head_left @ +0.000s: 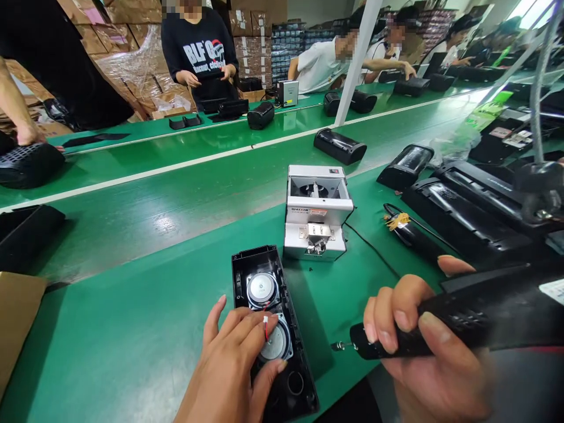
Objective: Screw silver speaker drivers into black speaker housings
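A black speaker housing (288, 382) lies on the green work surface, its inside facing up. Two round speaker drivers sit in it: an upper driver (262, 289) and a lower driver (277, 345). My left hand (233, 352) rests over the lower driver, fingers spread and the thumb apart at its near edge. By its fingertips is a red wire with a small white connector (265, 319); whether they touch it, I cannot tell. My right hand (423, 335) is wrapped round a black electric screwdriver (467, 305). Its bit points left, apart from the housing.
A white screw feeder machine (318, 211) stands behind the housing, its cable trailing right. Several black speaker casings (467, 211) lie at right. Another casing (340, 145) is on the conveyor belt (176, 200). Cardboard (17, 317) is at left. Co-workers handle parts across the belt.
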Tool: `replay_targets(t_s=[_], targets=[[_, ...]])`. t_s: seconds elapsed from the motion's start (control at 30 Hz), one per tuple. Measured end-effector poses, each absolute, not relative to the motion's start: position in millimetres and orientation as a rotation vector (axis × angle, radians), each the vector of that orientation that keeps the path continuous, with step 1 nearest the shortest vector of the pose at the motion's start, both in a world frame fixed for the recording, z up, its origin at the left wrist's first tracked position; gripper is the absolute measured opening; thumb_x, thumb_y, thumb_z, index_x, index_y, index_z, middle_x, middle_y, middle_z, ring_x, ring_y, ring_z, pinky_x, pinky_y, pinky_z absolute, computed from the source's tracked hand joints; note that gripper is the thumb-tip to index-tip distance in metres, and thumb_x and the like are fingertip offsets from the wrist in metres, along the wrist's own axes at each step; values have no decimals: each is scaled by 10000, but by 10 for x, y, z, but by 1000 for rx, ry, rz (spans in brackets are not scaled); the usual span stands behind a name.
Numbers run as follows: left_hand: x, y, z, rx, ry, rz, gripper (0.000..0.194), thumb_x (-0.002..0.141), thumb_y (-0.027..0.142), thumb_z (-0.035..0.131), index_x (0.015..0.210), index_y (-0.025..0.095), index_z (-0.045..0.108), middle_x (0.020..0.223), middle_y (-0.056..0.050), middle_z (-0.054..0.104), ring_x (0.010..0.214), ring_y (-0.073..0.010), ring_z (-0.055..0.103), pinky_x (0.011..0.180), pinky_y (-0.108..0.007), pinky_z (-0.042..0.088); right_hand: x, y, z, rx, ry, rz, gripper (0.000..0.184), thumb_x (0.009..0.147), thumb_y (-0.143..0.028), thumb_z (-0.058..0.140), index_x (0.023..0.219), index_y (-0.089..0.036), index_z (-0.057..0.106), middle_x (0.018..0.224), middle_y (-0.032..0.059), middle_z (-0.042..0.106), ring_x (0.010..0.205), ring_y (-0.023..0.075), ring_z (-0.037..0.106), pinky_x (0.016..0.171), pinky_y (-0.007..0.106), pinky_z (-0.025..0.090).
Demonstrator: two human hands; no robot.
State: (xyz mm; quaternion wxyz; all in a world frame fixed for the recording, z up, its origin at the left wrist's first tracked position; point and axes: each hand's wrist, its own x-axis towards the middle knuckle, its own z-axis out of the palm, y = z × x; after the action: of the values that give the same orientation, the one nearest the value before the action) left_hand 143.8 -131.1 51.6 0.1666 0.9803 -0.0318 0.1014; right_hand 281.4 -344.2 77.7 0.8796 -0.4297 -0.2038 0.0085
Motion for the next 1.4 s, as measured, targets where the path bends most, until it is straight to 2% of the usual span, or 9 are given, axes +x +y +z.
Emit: replay_targets(t_s=[0.4,0.57,0.77,0.9,1.0,1.17,1.3,1.4], targets=[[1408,-1300,495,2820,-146,319,454,926,186,661,1361,273,565,1201,-37,772,1096,-277,737,1138,-724,406,2810,-3427,738,-914,-436,20,427,997,-201,656,1391,-335,557,744,-54,592,501,119,578,494,282,564],[1445,-1316,503,2866,-187,375,427,903,168,666,1318,257,617,1199,-51,783,1059,-290,751,1062,-751,488,2789,-3377,647,-1007,-468,-70,469,1009,-162,610,1431,-345,515,756,-54,592,529,133,586,506,300,557],[1462,-1320,522,2947,-274,436,434,869,185,696,1299,227,668,1185,-87,796,992,-300,783,908,-694,641,2753,-3338,390,-1299,-553,-290,566,943,-128,679,1440,-309,480,809,-30,604,642,190,641,639,418,604],[1493,-1315,564,2935,-278,468,405,849,182,700,1251,220,686,1144,-87,806,968,-312,800,861,-726,658,2784,-3359,311,-1369,-617,-317,533,911,-139,687,1386,-318,524,789,-10,590,633,230,629,601,450,597],[1488,-1315,543,2930,-275,482,413,858,195,707,1269,225,676,1147,-86,807,972,-313,804,860,-722,662,2801,-3378,309,-1399,-654,-294,542,916,-127,674,1402,-301,510,808,-7,594,678,227,647,660,455,619],[1425,-1315,414,2913,-209,506,462,890,243,732,1342,216,640,1189,-101,790,1010,-307,797,852,-610,701,2782,-3385,308,-1379,-631,-278,598,957,-140,655,1494,-264,424,848,-14,579,695,194,640,712,444,623],[1374,-1289,346,2880,-193,429,469,924,266,728,1378,235,617,1239,-90,768,1069,-275,775,893,-507,707,2773,-3390,287,-1369,-624,-270,569,982,-161,647,1496,-270,426,844,-18,575,698,187,633,721,432,611],[1355,-1273,333,2871,-192,416,472,939,252,704,1401,250,610,1284,-93,748,1105,-266,761,903,-471,704,2778,-3399,270,-1366,-617,-260,529,985,-175,655,1462,-280,451,824,-26,580,698,185,635,731,425,604]])
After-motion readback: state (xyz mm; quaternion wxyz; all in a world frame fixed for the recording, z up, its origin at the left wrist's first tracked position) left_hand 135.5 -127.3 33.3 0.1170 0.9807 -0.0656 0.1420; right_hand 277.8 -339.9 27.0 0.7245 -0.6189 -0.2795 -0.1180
